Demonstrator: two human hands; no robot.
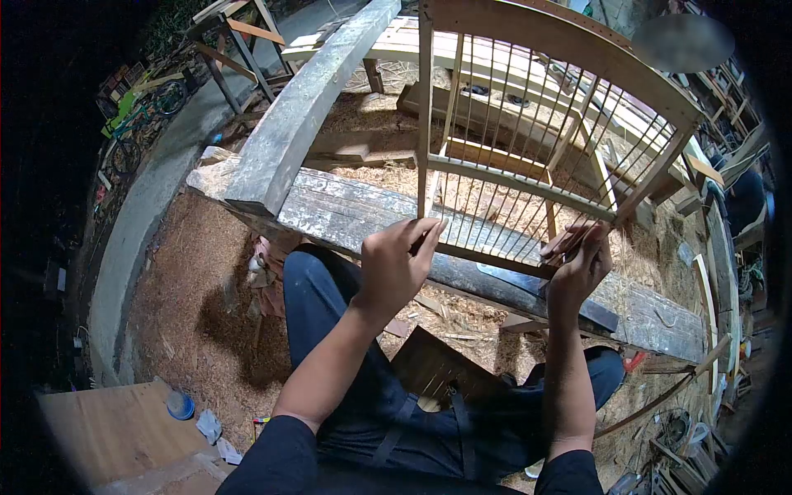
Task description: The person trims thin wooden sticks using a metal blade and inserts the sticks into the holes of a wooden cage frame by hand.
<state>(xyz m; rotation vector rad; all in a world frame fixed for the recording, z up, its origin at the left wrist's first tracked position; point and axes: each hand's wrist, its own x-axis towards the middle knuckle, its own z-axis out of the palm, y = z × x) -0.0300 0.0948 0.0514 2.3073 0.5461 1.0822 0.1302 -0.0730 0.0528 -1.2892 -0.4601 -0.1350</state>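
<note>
A wooden cage frame point(528, 183) with thin upright bars and a curved top rail stands tilted on a weathered plank bench point(355, 206) in front of me. My left hand point(396, 262) is closed, thumb and fingers pinched at the frame's lower left corner. At the lower right corner, my right hand point(580, 262) is closed around the frame's edge; its fingertips are partly hidden. Under the cage's lower edge, a flat blue-grey strip point(516, 280) lies on the bench, partly covered.
A thick squared beam point(309, 107) lies across the bench at left. Wood shavings point(198, 280) cover the ground. A dark slatted board point(441, 367) sits between my legs. A plywood sheet point(115, 429) with a blue-lidded container point(180, 404) is at lower left. Scrap timber lies at right.
</note>
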